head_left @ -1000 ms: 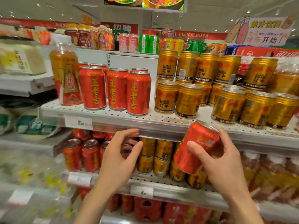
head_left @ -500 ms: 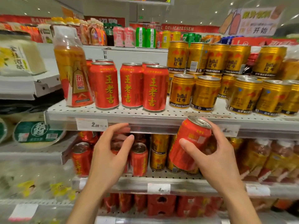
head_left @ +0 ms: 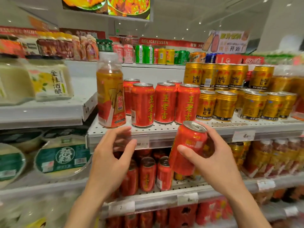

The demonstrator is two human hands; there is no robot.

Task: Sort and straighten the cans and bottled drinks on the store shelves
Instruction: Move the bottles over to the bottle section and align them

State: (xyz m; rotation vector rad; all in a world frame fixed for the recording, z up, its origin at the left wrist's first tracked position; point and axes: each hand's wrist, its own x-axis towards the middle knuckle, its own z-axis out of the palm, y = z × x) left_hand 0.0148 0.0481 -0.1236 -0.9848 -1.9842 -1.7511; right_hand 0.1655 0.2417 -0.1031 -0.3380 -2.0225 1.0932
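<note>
My right hand (head_left: 212, 163) grips a red can (head_left: 189, 145), tilted with its top up and to the right, just below the front lip of the upper perforated shelf (head_left: 164, 130). Three red cans (head_left: 165, 102) with yellow characters stand in a front row on that shelf, others behind them. An orange bottle (head_left: 110, 94) stands at their left. Gold cans (head_left: 230, 104) fill the right side, stacked two high at the back. My left hand (head_left: 113, 155) hangs empty with fingers spread, under the bottle, in front of the shelf lip.
The lower shelf (head_left: 172, 188) holds more red cans (head_left: 148, 173) and gold cans, with bottled drinks (head_left: 266, 160) at the right. Packaged foods in tubs (head_left: 62, 157) fill the shelves to the left. Mixed cans (head_left: 144, 54) line the top shelf.
Both hands have risen from the lower shelf towards the upper shelf's lip, the right one carrying the red can. The view has shifted right and closer.
</note>
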